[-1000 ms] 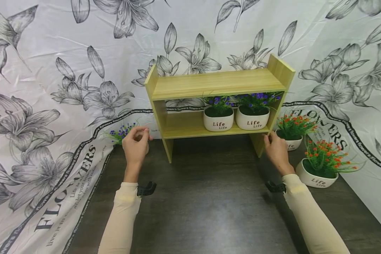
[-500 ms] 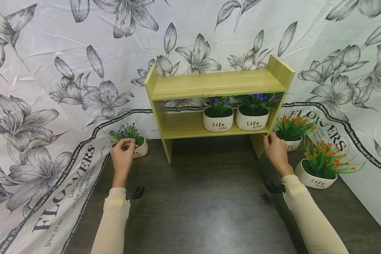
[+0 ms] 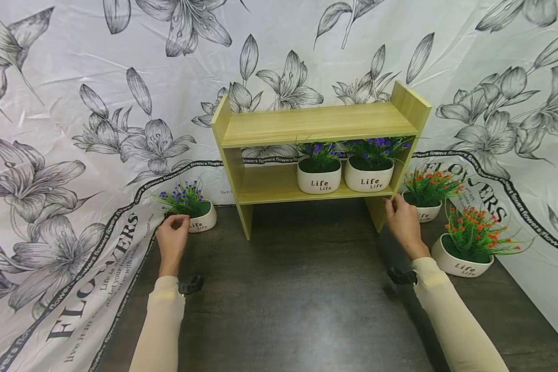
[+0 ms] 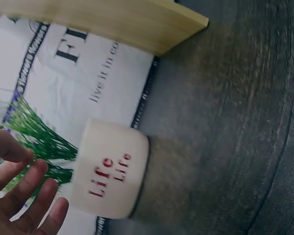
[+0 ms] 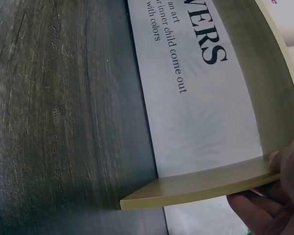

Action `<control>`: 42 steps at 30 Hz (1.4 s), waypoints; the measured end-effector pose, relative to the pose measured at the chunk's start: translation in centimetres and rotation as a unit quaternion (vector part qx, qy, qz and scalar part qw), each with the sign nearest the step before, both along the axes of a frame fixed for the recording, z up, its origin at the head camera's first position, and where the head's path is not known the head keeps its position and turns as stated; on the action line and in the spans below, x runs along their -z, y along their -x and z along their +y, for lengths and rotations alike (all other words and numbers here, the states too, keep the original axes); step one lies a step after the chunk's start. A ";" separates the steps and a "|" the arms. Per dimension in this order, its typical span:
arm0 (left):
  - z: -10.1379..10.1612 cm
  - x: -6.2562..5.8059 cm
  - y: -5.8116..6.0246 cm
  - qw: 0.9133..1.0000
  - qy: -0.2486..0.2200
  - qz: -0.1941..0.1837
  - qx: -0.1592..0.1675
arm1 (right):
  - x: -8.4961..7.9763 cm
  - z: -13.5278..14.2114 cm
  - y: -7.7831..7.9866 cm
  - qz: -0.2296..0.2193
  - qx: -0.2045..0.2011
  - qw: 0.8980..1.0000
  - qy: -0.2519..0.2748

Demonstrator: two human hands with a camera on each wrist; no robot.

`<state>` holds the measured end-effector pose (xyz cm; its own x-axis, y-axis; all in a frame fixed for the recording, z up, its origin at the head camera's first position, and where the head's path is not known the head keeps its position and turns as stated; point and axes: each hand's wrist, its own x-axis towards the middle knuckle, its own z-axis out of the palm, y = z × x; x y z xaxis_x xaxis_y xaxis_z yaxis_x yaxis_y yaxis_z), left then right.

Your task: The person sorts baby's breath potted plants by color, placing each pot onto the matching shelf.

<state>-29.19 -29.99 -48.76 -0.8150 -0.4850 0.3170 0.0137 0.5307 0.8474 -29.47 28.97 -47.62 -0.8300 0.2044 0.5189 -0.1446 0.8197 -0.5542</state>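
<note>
A small two-tier wooden shelf (image 3: 316, 121) stands on the dark table. My right hand (image 3: 403, 219) pinches the front edge of its right side panel (image 5: 206, 188), thumb inside and fingers outside. At the left, a white pot (image 4: 110, 169) marked "Life" holds purple artificial flowers (image 3: 182, 196). In front of that pot is my left hand (image 3: 172, 237), its fingers loosely curled with nothing between them. The left wrist view has the fingers beside the green stems (image 4: 54, 139); whether they touch cannot be told. Two more purple-flowered pots, one left (image 3: 320, 175) and one right (image 3: 369, 174), sit on the lower tier.
Right of the shelf stand two pots of orange flowers, one behind (image 3: 428, 206) and one nearer (image 3: 462, 256). A white flower-printed cloth (image 3: 158, 82) hangs behind and at both sides. The dark wood-grain table (image 3: 297, 299) stretches before the shelf.
My left hand has moved left and down, away from the shelf's left side, uncovering the left pot. The right hand has stayed at the side panel.
</note>
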 end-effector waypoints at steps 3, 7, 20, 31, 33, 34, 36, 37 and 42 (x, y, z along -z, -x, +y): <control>-0.4 0.8 0.3 1.000 -0.005 -0.010 -0.004 | 0.0 -0.1 0.0 0.003 0.001 1.000 -0.001; -0.9 1.5 0.8 0.999 -0.017 -0.029 -0.014 | 0.1 -0.1 0.0 0.009 0.000 1.000 -0.003; -2.3 2.6 2.6 0.994 -0.069 -0.077 0.026 | 0.1 -0.1 -0.1 -0.008 0.004 1.000 -0.002; -2.1 3.6 4.6 0.985 -0.130 -0.084 0.074 | 0.1 0.1 0.1 -0.004 0.005 1.000 -0.001; -2.0 3.8 4.8 0.983 -0.139 -0.086 0.078 | 0.1 0.1 0.1 -0.001 0.004 1.000 -0.001; -2.0 3.8 4.9 0.983 -0.142 -0.086 0.080 | 0.1 0.1 0.1 0.001 0.003 1.000 0.000; -1.9 3.9 5.1 0.982 -0.149 -0.086 0.083 | 0.0 0.0 0.0 0.002 0.002 1.000 0.002; -1.8 4.0 5.1 0.981 -0.152 -0.087 0.084 | 0.0 0.0 0.0 0.003 0.002 1.000 0.002; -1.5 4.2 5.4 0.978 -0.170 -0.087 0.087 | 0.0 0.0 0.0 0.004 0.003 1.000 0.002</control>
<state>-34.55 -31.53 -52.97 -0.9220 -0.3871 0.0101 -0.0816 0.2199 0.9721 -29.44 28.94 -47.67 -0.8242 0.2116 0.5253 -0.1442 0.8186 -0.5560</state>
